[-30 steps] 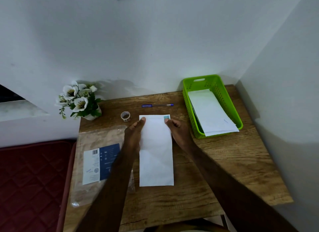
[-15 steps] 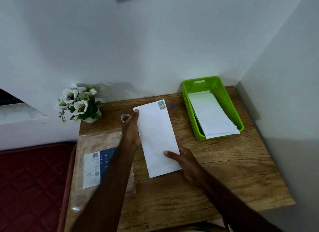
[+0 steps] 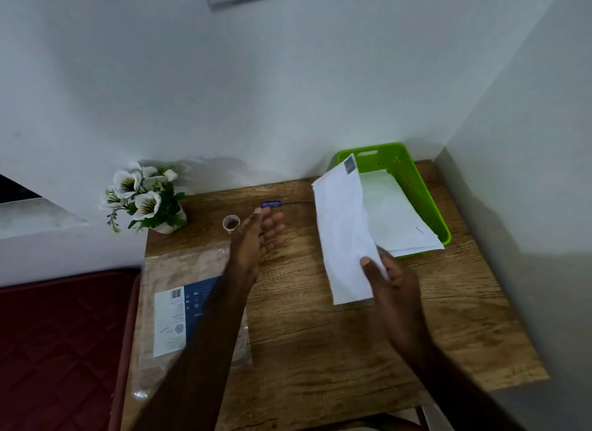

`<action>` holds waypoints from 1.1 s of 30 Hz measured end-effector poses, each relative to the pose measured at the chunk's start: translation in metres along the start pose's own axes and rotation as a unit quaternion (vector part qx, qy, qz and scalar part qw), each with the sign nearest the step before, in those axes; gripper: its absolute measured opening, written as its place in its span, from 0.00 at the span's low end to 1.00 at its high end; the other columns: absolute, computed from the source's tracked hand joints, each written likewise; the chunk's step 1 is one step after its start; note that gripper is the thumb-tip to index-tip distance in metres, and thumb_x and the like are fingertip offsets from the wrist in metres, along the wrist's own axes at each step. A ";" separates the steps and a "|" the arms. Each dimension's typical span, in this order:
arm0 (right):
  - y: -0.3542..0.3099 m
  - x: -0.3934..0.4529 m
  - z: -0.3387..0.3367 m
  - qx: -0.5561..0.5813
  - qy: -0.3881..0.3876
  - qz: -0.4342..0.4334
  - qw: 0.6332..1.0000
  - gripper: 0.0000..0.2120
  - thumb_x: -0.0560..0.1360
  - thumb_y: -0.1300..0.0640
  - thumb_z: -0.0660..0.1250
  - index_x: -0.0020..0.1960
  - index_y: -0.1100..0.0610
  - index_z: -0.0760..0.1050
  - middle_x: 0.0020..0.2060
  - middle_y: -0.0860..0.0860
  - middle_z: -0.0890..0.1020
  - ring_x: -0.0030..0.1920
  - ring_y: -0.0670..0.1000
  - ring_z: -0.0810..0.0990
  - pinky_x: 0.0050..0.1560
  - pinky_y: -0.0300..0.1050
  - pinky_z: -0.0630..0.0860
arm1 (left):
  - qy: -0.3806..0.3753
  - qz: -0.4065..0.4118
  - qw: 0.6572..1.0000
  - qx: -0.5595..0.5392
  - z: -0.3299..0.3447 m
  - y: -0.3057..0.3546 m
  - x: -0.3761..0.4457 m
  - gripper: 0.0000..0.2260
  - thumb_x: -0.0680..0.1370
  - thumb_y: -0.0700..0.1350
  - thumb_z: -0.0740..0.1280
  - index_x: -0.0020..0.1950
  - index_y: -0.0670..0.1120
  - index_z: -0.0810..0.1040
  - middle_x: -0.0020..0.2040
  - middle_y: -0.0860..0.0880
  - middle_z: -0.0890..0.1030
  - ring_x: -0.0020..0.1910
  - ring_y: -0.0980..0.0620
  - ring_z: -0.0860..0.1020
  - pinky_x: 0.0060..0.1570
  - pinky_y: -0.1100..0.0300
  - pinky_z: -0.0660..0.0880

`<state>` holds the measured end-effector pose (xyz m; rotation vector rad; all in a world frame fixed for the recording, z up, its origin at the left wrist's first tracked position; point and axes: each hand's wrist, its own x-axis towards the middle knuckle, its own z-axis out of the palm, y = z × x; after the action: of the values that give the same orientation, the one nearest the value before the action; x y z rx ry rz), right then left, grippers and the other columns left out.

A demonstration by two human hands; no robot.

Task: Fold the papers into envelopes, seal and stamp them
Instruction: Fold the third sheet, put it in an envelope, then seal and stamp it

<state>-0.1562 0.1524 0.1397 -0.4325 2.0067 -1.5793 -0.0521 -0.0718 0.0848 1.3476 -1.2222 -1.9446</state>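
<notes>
My fingers on the right hand (image 3: pixel 389 278) pinch the near end of the envelope (image 3: pixel 344 235), thumb on top. The envelope is lifted off the desk (image 3: pixel 320 350) and tilts up. Its far end, with the stamp (image 3: pixel 350 167) in the corner, reaches over the left rim of the green basket (image 3: pixel 431 206). White papers (image 3: pixel 395 219) lie in the basket, and their near edge hangs out over its front rim.

My left hand (image 3: pixel 256 238) holds nothing. Its fingers are spread and loose, above the desk near the small tape roll (image 3: pixel 231 223). The blue pen (image 3: pixel 272 204) lies just past my fingertips, near the back edge of the desk. The flower pot (image 3: pixel 144 199) stands at the back left corner, by the wall.

A clear plastic bag (image 3: pixel 179 302) with a label lies along the left edge of the desk, under my left arm. A red mattress (image 3: pixel 57 341) sits beside that edge.

There is bare wood between my two hands and in front of them, out to the near edge. The wall is close on the right, just past the basket.
</notes>
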 end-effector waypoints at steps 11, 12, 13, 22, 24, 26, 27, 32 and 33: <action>-0.046 0.046 -0.054 -0.326 0.200 -0.363 0.850 0.26 0.77 0.72 0.59 0.74 0.61 0.71 0.70 0.56 0.77 0.69 0.55 0.77 0.69 0.49 0.73 | 0.006 0.004 1.000 0.024 -0.008 -0.011 -0.001 0.17 0.87 0.53 0.56 0.67 0.46 0.78 0.56 0.48 0.86 0.55 0.48 0.85 0.51 0.51 0.82; -0.037 0.052 -0.054 -0.364 0.197 -0.368 0.833 0.27 0.77 0.72 0.60 0.74 0.62 0.71 0.71 0.57 0.76 0.72 0.56 0.75 0.71 0.51 0.72 | 0.007 0.003 1.000 0.025 -0.009 -0.012 -0.001 0.17 0.87 0.53 0.56 0.67 0.46 0.78 0.56 0.48 0.86 0.55 0.47 0.85 0.52 0.51 0.82; -0.026 0.060 -0.053 -0.401 0.192 -0.367 0.817 0.27 0.76 0.73 0.61 0.74 0.62 0.71 0.71 0.57 0.76 0.72 0.56 0.74 0.70 0.52 0.72 | 0.010 0.002 1.000 0.024 -0.009 -0.013 -0.001 0.17 0.87 0.52 0.56 0.67 0.46 0.78 0.56 0.48 0.86 0.55 0.47 0.85 0.53 0.50 0.82; 0.038 0.094 -0.030 -0.594 0.051 -0.297 0.746 0.22 0.69 0.71 0.69 0.63 0.69 0.78 0.60 0.65 0.82 0.60 0.65 0.82 0.54 0.63 0.81 | 0.021 -0.010 0.999 0.032 -0.011 -0.015 -0.002 0.16 0.87 0.52 0.56 0.65 0.47 0.79 0.54 0.48 0.87 0.53 0.48 0.85 0.48 0.52 0.82; 0.041 0.099 -0.026 -0.599 0.029 -0.276 0.751 0.23 0.71 0.64 0.62 0.65 0.69 0.77 0.61 0.65 0.81 0.62 0.64 0.81 0.56 0.62 0.80 | 0.021 -0.011 0.999 0.036 -0.010 -0.015 -0.003 0.16 0.87 0.52 0.56 0.64 0.47 0.79 0.54 0.48 0.87 0.54 0.48 0.85 0.47 0.54 0.82; 0.042 0.104 -0.023 -0.590 0.013 -0.261 0.764 0.25 0.73 0.60 0.58 0.67 0.68 0.76 0.63 0.65 0.80 0.64 0.63 0.80 0.59 0.62 0.78 | 0.023 -0.008 0.999 0.041 -0.009 -0.017 -0.004 0.15 0.86 0.52 0.56 0.63 0.48 0.79 0.54 0.49 0.87 0.53 0.48 0.85 0.46 0.54 0.82; 0.042 0.106 -0.023 -0.585 0.010 -0.259 0.768 0.25 0.74 0.59 0.57 0.67 0.67 0.76 0.64 0.64 0.80 0.65 0.63 0.79 0.60 0.62 0.78 | 0.023 -0.008 0.999 0.041 -0.008 -0.018 -0.005 0.15 0.86 0.52 0.56 0.63 0.48 0.79 0.54 0.49 0.87 0.53 0.48 0.85 0.45 0.55 0.82; 0.047 0.108 -0.017 -0.502 0.020 -0.268 0.822 0.25 0.79 0.53 0.53 0.68 0.65 0.76 0.65 0.62 0.80 0.67 0.60 0.78 0.65 0.61 0.74 | 0.022 -0.002 0.999 0.045 -0.008 -0.024 -0.006 0.15 0.86 0.51 0.57 0.63 0.47 0.80 0.52 0.49 0.87 0.48 0.51 0.86 0.41 0.57 0.82; 0.047 0.107 -0.017 -0.478 0.026 -0.267 0.837 0.25 0.80 0.53 0.53 0.69 0.64 0.76 0.66 0.61 0.80 0.68 0.59 0.78 0.67 0.60 0.72 | 0.023 -0.001 0.999 0.047 -0.008 -0.025 -0.005 0.15 0.86 0.51 0.57 0.63 0.46 0.80 0.51 0.49 0.87 0.47 0.51 0.86 0.41 0.57 0.83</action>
<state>-0.2480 0.1182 0.0739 -1.4298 2.7717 -0.6752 -0.0402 -0.0584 0.0647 1.4323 -1.3044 -1.8695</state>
